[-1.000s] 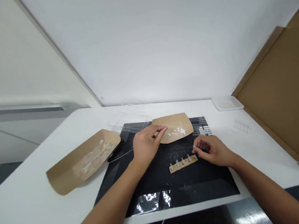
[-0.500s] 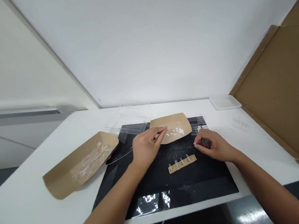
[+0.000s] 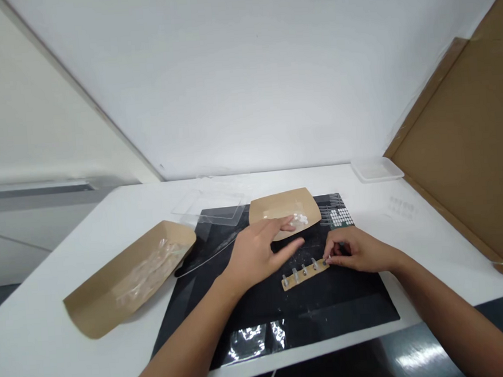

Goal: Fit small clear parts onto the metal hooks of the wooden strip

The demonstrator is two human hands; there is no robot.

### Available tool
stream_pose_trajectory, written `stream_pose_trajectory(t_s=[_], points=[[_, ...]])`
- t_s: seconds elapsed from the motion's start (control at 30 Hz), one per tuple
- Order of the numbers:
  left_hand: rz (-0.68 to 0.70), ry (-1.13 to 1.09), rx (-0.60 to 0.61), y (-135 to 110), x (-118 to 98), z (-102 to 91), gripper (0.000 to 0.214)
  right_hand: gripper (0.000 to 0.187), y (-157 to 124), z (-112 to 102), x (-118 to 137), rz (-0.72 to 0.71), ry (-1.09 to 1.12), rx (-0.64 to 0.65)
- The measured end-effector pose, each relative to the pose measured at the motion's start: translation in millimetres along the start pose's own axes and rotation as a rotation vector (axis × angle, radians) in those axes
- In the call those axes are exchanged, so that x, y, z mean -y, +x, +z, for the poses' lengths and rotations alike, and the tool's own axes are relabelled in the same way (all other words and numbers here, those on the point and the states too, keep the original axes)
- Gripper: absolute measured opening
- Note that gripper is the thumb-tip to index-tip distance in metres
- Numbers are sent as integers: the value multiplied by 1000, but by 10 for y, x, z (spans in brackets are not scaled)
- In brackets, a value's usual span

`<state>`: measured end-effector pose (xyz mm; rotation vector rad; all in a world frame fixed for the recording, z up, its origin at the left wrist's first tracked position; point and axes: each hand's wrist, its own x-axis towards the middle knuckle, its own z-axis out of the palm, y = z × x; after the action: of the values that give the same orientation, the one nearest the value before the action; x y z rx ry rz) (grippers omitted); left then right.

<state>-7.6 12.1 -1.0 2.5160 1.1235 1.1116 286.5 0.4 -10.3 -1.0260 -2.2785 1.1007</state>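
My right hand (image 3: 357, 250) is closed in a pinch at the right end of a narrow cardboard strip (image 3: 298, 280). What its fingertips hold is tiny and mostly hidden; a small light tip shows beside the thumb. Several small clear plastic pieces (image 3: 295, 275) stand in a row along the strip, with dark round spots at some of them. My left hand (image 3: 258, 250) hovers over the near edge of a brown paper tray (image 3: 284, 200), thumb and fingers apart, holding nothing. Small white pieces (image 3: 300, 218) lie in that tray, partly behind the left fingers.
A black mat (image 3: 329, 309) lies under the work. At left, another brown tray (image 3: 99, 291) holds clear plastic pieces (image 3: 154, 270). White dots on a sheet (image 3: 340, 218) are beyond my right hand. A clear lid (image 3: 209, 206), a plastic container (image 3: 377, 169) and a cardboard box (image 3: 468, 156) surround the mat.
My right hand has come down and left to the strip's right end. The left hand has opened from a pinch over the tray and shifted slightly right and nearer.
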Motion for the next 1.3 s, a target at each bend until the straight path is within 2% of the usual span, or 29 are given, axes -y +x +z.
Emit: stream_pose_trajectory(t_s=[0.07,0.13,0.3,0.67,0.9,1.07,1.3], points=[[37,-61,161,-10,-55,1,62,4,7,-6,0,-20,-13,27],[54,-89,291,-23,-100,24,75,5,14,-10,5,-46,-31,46],[32,-34,435,-66,-165,135,80,9,31,-8,9,-50,-71,51],[1,-17,499,-70,-233,169,66,11,35,26,-42,-58,-80,47],[-107,-92,513,-73,-257,178,54,9,37,44,-46,-53,-68,15],[-132,-118,526,-64,-243,177,54,17,29,70,-70,39,36,-11],[-153,-134,539,-55,-238,187,56,22,43,94,-56,38,97,-27]])
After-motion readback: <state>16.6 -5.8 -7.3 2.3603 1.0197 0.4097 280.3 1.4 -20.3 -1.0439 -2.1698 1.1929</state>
